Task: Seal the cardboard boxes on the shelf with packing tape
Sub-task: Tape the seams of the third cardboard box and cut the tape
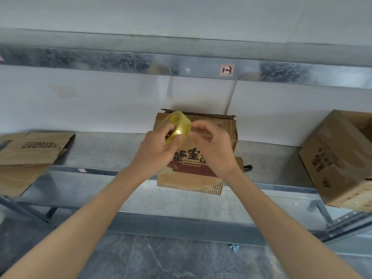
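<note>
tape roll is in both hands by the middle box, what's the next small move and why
Probably peel the tape's end loose with the right hand and draw out a short strip. The left hand grips the tape roll, the right hand's fingertips pinch at its outer wrap, and no strip shows yet toward the middle box.

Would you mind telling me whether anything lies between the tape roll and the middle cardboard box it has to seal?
Nothing visible does. The left hand grips the clear yellowish tape roll in front of the brown printed cardboard box, right hand picking at its edge.
</note>
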Available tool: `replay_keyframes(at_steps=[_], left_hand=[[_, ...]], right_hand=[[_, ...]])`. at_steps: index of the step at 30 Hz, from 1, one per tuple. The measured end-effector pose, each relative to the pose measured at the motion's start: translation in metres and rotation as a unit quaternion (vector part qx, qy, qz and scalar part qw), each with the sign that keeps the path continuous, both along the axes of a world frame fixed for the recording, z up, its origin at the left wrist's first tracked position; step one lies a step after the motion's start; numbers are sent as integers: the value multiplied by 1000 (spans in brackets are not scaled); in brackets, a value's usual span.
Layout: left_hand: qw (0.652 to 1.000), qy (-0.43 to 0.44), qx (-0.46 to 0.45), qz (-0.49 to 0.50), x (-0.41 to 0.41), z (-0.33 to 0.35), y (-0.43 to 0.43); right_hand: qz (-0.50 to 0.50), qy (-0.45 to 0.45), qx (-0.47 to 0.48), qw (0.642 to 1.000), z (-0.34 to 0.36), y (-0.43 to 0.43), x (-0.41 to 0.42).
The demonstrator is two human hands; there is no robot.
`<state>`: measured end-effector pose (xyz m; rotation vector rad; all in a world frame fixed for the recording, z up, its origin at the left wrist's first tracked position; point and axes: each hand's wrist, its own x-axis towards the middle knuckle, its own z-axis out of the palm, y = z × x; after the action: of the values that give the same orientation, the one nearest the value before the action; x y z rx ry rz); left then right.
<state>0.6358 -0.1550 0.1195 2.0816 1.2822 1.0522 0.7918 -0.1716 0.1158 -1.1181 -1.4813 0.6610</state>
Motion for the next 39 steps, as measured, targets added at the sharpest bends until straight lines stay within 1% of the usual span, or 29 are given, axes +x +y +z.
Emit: replay_keyframes(at_steps=[5, 9, 13, 16, 20, 25, 27, 28, 31, 32, 34, 36, 39], left_hand=[[1000, -1, 17, -4, 3, 0, -4], [997, 34, 70, -1, 4, -3, -3], [995, 46, 85, -8, 4, -4, -2], [994, 65, 92, -8, 3, -5, -1], [988, 126, 81, 27, -6, -1, 9], [981, 172, 76, 48, -16, 7, 14], [977, 187, 89, 47, -18, 6, 12], [975, 193, 97, 47, -19, 6, 12], [970, 202, 132, 43, -18, 5, 11], [968, 201, 145, 41, -17, 6, 11], [964, 211, 160, 39, -14, 8, 12], [960, 225, 165, 35, -12, 10, 13], [957, 235, 165, 34, -12, 14, 16]], right_hand=[[-30, 20, 12, 999, -2, 1, -4], [-50, 15, 16, 999, -3, 2, -4], [-59, -22, 29, 998, -3, 1, -5], [-36, -32, 1, 999, 2, 1, -3], [29, -30, -34, 999, 11, -1, 2], [46, -36, -65, 996, 12, -5, 2], [52, -14, -97, 994, 11, -5, 2], [56, 13, -117, 991, 10, -4, 3], [68, 136, -157, 976, 12, -2, -1], [62, 160, -162, 972, 12, -1, -3], [37, 167, -170, 970, 11, 4, -6], [23, 143, -179, 973, 12, 9, -5], [45, 114, -200, 972, 18, 13, 2]])
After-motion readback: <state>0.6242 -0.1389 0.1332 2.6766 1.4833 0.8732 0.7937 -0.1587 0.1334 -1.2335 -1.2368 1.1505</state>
